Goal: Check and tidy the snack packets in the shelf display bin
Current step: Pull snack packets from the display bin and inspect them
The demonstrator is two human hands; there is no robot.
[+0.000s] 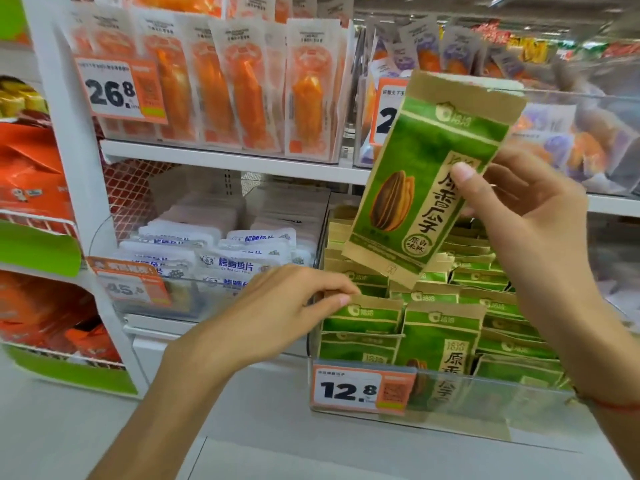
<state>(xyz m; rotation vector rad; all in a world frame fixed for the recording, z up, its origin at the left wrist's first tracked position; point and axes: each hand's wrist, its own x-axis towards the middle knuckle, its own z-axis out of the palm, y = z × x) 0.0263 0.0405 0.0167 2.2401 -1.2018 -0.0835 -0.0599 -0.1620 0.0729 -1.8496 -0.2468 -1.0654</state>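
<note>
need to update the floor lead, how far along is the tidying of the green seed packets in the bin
Partly done. Done: the front packets stand upright behind the 12.8 price tag. In hand: the right hand holds one green packet lifted above the clear bin, while the left hand pinches the top of a front-left packet. Left: the rear packets lie tilted and overlapping, and the lifted one has to go back.

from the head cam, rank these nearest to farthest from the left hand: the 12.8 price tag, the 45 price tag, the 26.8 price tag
Measured from the left hand, whose fingers touch a packet top in the bin:
1. 12.8 price tag, just below and to the right, on the bin's clear front.
2. 45 price tag, to the left, on the neighbouring fish-slice bin.
3. 26.8 price tag, up on the higher shelf at far left.
</note>
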